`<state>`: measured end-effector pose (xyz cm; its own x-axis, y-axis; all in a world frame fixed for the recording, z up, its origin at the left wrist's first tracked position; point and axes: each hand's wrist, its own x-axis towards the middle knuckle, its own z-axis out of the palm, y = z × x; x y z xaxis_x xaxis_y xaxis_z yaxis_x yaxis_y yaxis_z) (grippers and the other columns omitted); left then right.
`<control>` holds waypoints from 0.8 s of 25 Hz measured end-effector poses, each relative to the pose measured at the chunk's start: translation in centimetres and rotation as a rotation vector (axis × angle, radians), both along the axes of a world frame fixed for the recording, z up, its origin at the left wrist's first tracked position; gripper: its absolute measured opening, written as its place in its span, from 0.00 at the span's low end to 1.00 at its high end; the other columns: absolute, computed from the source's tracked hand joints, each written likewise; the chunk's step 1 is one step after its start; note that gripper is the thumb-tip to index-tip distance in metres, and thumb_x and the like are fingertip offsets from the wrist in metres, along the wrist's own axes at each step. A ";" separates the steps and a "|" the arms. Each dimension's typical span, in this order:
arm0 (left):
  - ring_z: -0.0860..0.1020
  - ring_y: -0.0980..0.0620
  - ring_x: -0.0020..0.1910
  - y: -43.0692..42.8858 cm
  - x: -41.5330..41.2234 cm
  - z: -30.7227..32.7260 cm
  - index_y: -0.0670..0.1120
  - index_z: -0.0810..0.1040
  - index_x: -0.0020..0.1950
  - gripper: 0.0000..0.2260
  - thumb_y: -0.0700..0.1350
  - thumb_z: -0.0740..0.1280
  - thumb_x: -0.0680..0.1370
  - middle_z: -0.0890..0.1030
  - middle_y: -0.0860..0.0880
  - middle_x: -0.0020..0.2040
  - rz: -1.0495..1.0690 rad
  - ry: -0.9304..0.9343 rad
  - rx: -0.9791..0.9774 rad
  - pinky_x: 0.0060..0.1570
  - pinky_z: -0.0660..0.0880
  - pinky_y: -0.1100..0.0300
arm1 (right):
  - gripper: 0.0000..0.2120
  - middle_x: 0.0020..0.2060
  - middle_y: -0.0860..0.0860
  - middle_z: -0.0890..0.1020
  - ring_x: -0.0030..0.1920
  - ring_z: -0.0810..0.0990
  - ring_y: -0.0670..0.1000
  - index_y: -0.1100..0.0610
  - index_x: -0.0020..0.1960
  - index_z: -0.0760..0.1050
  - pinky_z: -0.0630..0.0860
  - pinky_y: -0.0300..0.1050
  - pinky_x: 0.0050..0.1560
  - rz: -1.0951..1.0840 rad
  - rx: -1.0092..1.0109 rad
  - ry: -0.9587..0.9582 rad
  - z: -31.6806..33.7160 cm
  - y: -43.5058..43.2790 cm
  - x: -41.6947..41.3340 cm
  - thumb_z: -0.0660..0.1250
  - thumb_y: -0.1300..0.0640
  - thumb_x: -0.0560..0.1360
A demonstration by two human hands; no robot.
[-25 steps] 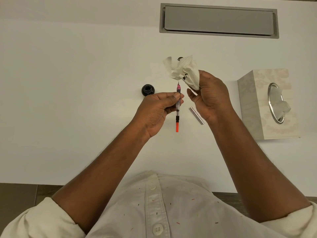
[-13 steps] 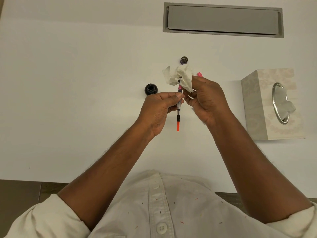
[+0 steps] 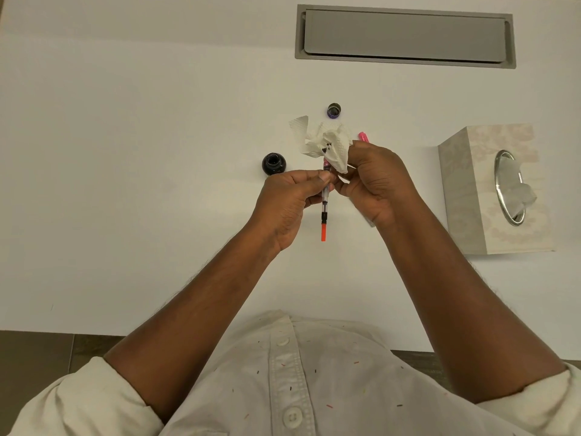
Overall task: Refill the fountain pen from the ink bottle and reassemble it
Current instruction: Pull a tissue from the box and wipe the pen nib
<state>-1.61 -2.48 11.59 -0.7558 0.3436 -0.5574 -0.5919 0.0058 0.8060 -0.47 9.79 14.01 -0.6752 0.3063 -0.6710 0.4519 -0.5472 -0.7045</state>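
Wiping the nib: your left hand (image 3: 290,202) pinches the converter section (image 3: 324,202) (ink-filled); right hand (image 3: 374,184) grips the stained tissue (image 3: 327,143). Blot gently, without squeezing.

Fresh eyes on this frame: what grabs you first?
Centre frame, the left hand pinches a clear pen converter with an orange end while the right hand holds an ink-spotted crumpled white paper towel at its far tip. An open dark ink bottle stands beside the left hand.
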 end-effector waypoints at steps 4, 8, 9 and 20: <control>0.80 0.52 0.40 -0.1 0.0 0.3 0.40 0.81 0.45 0.07 0.36 0.63 0.77 0.82 0.49 0.36 -0.021 -0.014 0.076 0.50 0.78 0.59 | 0.09 0.35 0.56 0.79 0.35 0.77 0.51 0.60 0.39 0.76 0.72 0.45 0.40 -0.106 -0.171 -0.032 -0.2 0.4 0.0 0.63 0.71 0.73; 0.82 0.55 0.41 -0.3 -0.1 0.6 0.38 0.80 0.46 0.07 0.35 0.62 0.77 0.84 0.50 0.41 0.024 -0.082 0.180 0.49 0.78 0.62 | 0.09 0.42 0.59 0.80 0.43 0.80 0.53 0.63 0.43 0.76 0.76 0.46 0.42 -0.188 -0.249 -0.007 -0.7 1.0 0.1 0.60 0.73 0.74; 0.82 0.55 0.41 -0.3 -0.2 0.7 0.38 0.80 0.46 0.07 0.35 0.62 0.77 0.84 0.50 0.40 0.034 -0.089 0.193 0.49 0.78 0.62 | 0.08 0.42 0.60 0.80 0.43 0.80 0.54 0.64 0.44 0.76 0.76 0.46 0.42 -0.202 -0.262 -0.002 -0.8 1.0 0.1 0.60 0.73 0.74; 0.78 0.51 0.54 -0.3 -0.5 0.8 0.40 0.80 0.48 0.08 0.34 0.61 0.77 0.84 0.55 0.41 0.075 -0.011 0.223 0.64 0.71 0.56 | 0.17 0.42 0.60 0.80 0.33 0.79 0.53 0.67 0.61 0.72 0.77 0.39 0.31 -0.354 -0.386 0.039 -1.0 1.1 0.1 0.62 0.73 0.73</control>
